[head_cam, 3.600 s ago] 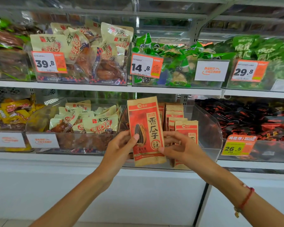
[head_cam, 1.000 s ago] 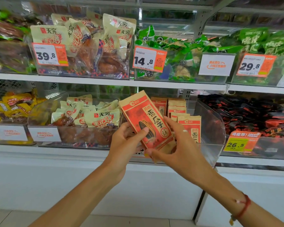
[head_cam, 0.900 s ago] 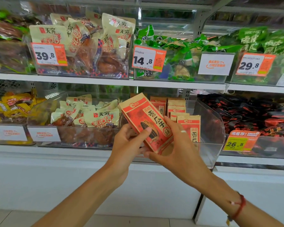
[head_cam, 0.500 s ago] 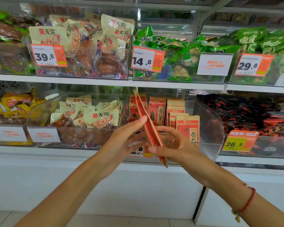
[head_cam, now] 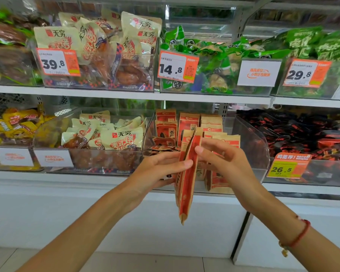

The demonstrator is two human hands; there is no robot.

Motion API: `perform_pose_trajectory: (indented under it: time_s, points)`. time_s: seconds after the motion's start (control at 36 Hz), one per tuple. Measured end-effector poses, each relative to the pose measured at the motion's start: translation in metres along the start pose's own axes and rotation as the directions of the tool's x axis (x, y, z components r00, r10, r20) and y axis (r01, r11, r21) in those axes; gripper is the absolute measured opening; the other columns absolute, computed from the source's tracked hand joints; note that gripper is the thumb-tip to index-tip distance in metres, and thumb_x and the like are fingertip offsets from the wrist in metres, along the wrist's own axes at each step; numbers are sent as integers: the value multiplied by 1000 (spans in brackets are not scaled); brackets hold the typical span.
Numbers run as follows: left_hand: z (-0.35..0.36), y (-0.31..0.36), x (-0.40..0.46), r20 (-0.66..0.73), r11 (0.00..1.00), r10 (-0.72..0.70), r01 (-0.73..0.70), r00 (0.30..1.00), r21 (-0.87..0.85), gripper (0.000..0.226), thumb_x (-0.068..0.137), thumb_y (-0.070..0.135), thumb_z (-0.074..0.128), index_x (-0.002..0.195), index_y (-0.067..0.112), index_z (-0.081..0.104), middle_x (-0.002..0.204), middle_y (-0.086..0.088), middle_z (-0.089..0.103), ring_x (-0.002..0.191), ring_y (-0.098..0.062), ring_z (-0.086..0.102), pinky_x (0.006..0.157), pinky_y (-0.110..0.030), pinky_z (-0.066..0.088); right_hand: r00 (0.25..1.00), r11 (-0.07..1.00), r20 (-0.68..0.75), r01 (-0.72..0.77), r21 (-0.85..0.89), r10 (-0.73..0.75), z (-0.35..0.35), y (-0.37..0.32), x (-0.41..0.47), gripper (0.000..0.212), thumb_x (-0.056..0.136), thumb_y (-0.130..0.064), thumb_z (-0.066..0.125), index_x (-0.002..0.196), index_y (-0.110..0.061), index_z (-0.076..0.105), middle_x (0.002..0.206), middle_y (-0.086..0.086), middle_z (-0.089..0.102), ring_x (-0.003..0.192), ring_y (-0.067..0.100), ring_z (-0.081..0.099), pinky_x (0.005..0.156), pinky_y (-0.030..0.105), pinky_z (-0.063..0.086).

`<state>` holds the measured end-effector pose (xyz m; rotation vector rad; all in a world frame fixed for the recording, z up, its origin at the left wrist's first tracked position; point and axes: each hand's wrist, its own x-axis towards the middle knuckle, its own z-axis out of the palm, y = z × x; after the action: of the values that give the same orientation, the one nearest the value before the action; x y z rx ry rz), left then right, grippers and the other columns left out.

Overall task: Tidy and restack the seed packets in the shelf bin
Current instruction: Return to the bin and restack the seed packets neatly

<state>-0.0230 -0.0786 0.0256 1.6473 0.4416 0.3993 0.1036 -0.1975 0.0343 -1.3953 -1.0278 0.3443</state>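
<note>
She holds a red-and-tan seed packet (head_cam: 186,179) edge-on in front of the clear shelf bin (head_cam: 251,146), both hands pinching it: the left hand (head_cam: 161,169) from one side, the right hand (head_cam: 224,161) from the other. More packets (head_cam: 186,122) stand upright in the bin behind; a few (head_cam: 161,144) lie flat at its left.

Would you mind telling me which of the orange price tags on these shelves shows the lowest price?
The 14.8 tag, on the upper-shelf bin of green packets; the others read 39.8, 29.8 and 26.5.
</note>
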Motion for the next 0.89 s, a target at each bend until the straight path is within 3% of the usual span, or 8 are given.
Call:
perform_pose_trajectory:
  time_s: [0.11,0.25,0.36,0.5,0.58,0.72,0.81,0.89]
  points:
    - [3,-1,0,-30,1000,5,-5,1000,-4,57,56,47,74,110,30,70,102,13,73,104,-3,64,93,-28,48,999,999,-3,45,10,-44,0,2,-2,20,89,-17,59,105,-19,71,97,-15,72,91,1,67,70,13,52]
    - [7,-3,2,-66,1000,15,-16,998,-22,52,56,45,74,106,30,70,97,15,74,95,1,67,86,-23,50,995,995,-5,96,11,-96,3,1,-4,19,90,-16,56,98,-26,70,89,-20,72,86,-1,67,64,11,51]
    - [5,-4,3,-97,998,31,-36,995,-46,56,59,48,72,110,27,70,100,10,74,98,-1,67,90,-26,51,987,986,20,161,-35,-160,7,0,-6,22,87,-16,60,97,-34,66,86,-30,69,85,-8,65,64,6,48]
    - [-5,0,5,-201,981,28,-66,979,-180,52,64,56,66,101,21,75,99,0,75,98,-11,69,90,-33,51,982,969,87,179,-173,-166,15,7,-12,37,79,-16,71,113,-29,66,104,-13,66,93,3,64,74,19,56]
    - [-9,3,5,-220,973,29,-78,975,-219,37,66,54,64,86,26,78,99,-1,75,99,-15,68,86,-32,50,976,963,95,210,-170,-196,20,7,-15,38,80,-15,70,116,-28,65,105,-10,65,91,3,64,72,15,54]
    - [-7,1,4,-291,979,60,-114,955,-171,50,71,52,64,110,22,71,99,3,75,97,-8,69,90,-32,52,968,950,117,242,-199,-222,21,6,-14,39,85,-15,65,106,-47,59,103,-19,63,94,-2,62,73,11,52]
    - [-1,0,3,-413,973,66,-150,908,-175,63,63,50,72,117,20,65,104,0,73,93,-6,70,74,-20,57,972,941,104,230,-250,-210,27,7,-16,35,81,-31,68,113,-42,57,102,-23,63,94,-7,59,73,11,52]
    - [8,1,0,-510,980,92,-170,855,-107,64,57,48,77,113,24,59,101,11,69,82,7,67,69,-16,52,982,919,56,189,-347,-180,31,15,-20,51,75,-41,73,119,-36,48,101,-25,58,94,-12,55,72,6,48]
